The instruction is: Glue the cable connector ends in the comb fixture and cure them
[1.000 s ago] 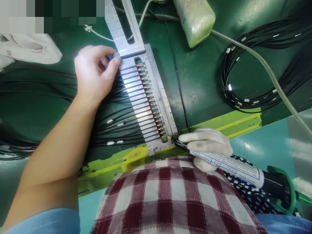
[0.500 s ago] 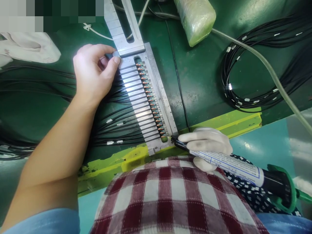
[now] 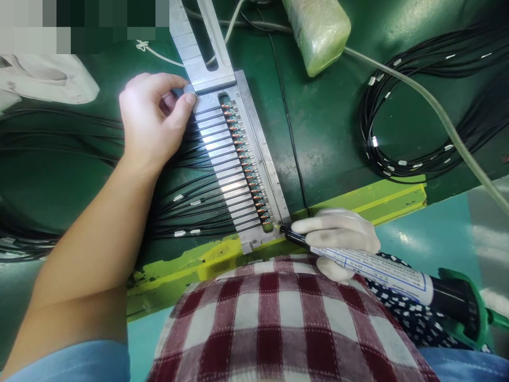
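My bare left hand (image 3: 155,122) pinches the upper left corner of a flat metal fixture (image 3: 248,101) between thumb and fingers. Across the fixture lie several black cables (image 3: 202,222) in a row. Their stripped ends meet small green circuit boards (image 3: 248,170) above a slot. In a white glove, my right hand (image 3: 342,233) is closed around a labelled glue syringe (image 3: 389,273) with a black nozzle and a green rear handle. The nozzle tip is at the fixture's lower right end, near the last board; whether it touches is unclear.
A hinged-looking slotted metal plate (image 3: 185,40) extends from the fixture's top. Coiled black cables (image 3: 366,122) lie at right, near a plastic-wrapped green block (image 3: 320,32). A white glove (image 3: 51,79) rests at left. Yellow edging (image 3: 382,204) runs along the green table (image 3: 330,138).
Almost nothing differs. The glue syringe and my right hand have shifted very slightly right and down; my left hand keeps its place on the fixture.
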The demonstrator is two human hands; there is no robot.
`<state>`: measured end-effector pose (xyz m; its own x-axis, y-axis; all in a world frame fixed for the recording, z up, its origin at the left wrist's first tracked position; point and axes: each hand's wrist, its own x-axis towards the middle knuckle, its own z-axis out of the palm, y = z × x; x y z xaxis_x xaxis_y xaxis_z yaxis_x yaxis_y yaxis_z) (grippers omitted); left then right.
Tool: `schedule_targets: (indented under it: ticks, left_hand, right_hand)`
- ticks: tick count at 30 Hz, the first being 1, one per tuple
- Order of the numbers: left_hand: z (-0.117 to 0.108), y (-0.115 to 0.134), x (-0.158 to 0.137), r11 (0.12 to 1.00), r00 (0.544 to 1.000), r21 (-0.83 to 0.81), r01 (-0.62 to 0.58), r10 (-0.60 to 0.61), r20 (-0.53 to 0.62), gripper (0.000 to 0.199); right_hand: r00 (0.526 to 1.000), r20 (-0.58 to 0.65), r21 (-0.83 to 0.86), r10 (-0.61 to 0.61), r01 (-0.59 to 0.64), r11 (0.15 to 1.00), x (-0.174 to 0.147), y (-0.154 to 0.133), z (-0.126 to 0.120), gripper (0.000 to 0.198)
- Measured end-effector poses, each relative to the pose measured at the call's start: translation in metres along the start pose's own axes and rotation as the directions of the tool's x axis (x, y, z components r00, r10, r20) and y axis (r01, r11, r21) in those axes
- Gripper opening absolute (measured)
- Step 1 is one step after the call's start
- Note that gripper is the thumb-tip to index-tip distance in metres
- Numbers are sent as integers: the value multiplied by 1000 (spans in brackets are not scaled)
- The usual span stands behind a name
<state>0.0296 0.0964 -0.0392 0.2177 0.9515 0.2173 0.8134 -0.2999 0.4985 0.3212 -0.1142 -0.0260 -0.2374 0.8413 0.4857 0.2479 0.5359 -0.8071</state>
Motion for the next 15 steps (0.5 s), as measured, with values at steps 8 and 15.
schedule_targets:
  ticks: [8,15]
  left_hand:
    - [-1,-3,1,1000,1000,9,-23,22,15,83]
    - [-1,-3,2,999,998,-27,19,-18,53,85]
  right_hand:
    - [1000,3,-39,0,0,999,0,1,0,19]
    - [999,20,-63,39,-38,997,-7,3,-1,17]
